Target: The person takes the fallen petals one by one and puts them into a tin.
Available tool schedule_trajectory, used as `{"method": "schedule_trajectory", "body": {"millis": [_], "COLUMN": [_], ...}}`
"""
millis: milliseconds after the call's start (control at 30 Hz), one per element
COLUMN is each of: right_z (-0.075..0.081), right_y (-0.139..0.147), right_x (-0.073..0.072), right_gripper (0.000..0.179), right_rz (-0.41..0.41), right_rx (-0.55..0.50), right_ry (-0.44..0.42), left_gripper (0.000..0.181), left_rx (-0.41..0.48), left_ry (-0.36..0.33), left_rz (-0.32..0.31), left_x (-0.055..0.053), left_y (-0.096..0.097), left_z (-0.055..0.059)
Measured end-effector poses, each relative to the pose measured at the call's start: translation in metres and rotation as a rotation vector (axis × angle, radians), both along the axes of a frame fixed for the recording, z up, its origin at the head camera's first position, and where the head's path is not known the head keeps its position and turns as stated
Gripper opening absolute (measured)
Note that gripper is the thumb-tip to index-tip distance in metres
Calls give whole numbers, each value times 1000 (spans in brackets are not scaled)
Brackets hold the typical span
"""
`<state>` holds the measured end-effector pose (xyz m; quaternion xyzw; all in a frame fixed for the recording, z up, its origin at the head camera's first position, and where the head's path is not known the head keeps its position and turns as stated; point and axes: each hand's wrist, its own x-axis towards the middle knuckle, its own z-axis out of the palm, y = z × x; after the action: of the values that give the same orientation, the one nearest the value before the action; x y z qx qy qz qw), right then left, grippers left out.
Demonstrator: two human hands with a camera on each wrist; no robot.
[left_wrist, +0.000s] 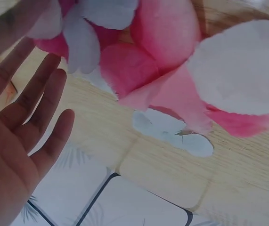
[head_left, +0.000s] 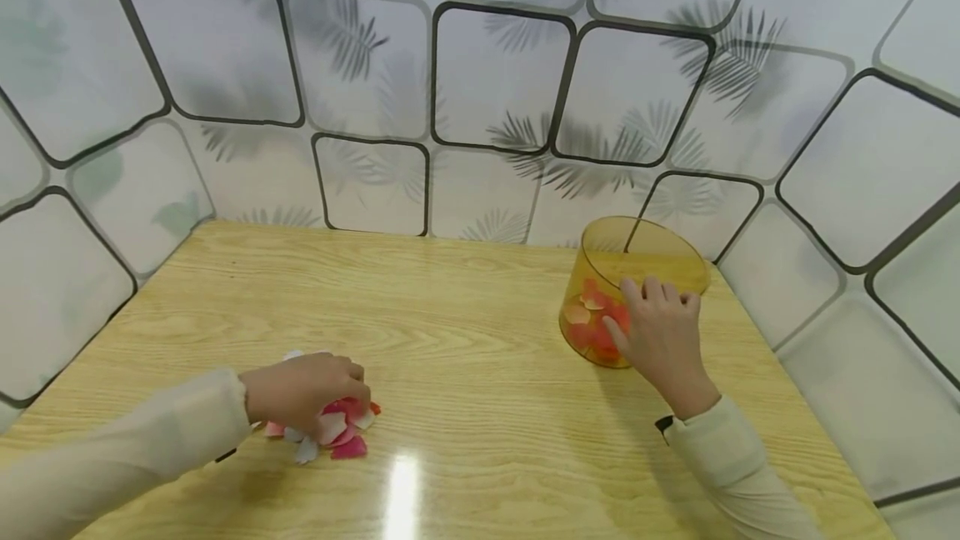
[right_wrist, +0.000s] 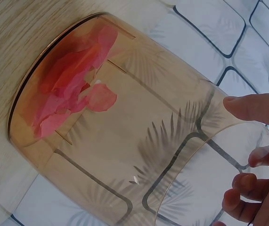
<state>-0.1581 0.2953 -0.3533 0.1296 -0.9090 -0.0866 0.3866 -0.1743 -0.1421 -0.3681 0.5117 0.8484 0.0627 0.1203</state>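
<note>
My left hand (head_left: 307, 390) reaches over a small pile of pink and white artificial petals (head_left: 348, 432) at the table's left front. In the left wrist view, the hand's fingers (left_wrist: 47, 106) are spread and only slightly bent, with fingertips beside the petals (left_wrist: 165, 33); none is clearly pinched. On the right stands a see-through amber container (head_left: 573, 290), round and wide-mouthed, with red and pink petals (right_wrist: 68, 89) at its bottom. My right hand (head_left: 663, 340) grips its near rim, the thumb outside the wall and the fingers over the edge inside.
A wood-grain table (head_left: 465, 340) lies under everything. Light panels (head_left: 495, 82) patterned with dark outlines and leaves rise behind it and along both sides. The container stands close to the back right corner.
</note>
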Motion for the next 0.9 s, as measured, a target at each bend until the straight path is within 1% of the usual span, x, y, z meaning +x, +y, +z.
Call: {"method": "schedule_trajectory", "body": {"millis": [33, 167, 267, 400, 567, 767, 900], "right_z": [0, -1, -1, 0, 0, 0, 0], "right_y": [0, 0, 0, 0, 1, 1, 1], "right_x": [0, -1, -1, -1, -1, -1, -2], "right_gripper": [51, 51, 52, 53, 51, 50, 48], "right_rz": [1, 3, 0, -1, -8, -9, -8], "right_rx": [0, -2, 2, 4, 2, 2, 5], "right_ry": [1, 2, 3, 4, -3, -19, -19], "left_gripper": [32, 23, 21, 23, 19, 17, 16], "left_rx": [7, -9, -33, -43, 8, 55, 70], "left_ry": [7, 49, 69, 54, 29, -30, -35], "left_rz": [11, 62, 96, 130, 129, 157, 143], "left_x": [-1, -6, -9, -12, -13, -15, -18], "left_y": [0, 4, 6, 8, 8, 7, 8], "left_z": [-2, -6, -6, -3, -1, 0, 3]}}
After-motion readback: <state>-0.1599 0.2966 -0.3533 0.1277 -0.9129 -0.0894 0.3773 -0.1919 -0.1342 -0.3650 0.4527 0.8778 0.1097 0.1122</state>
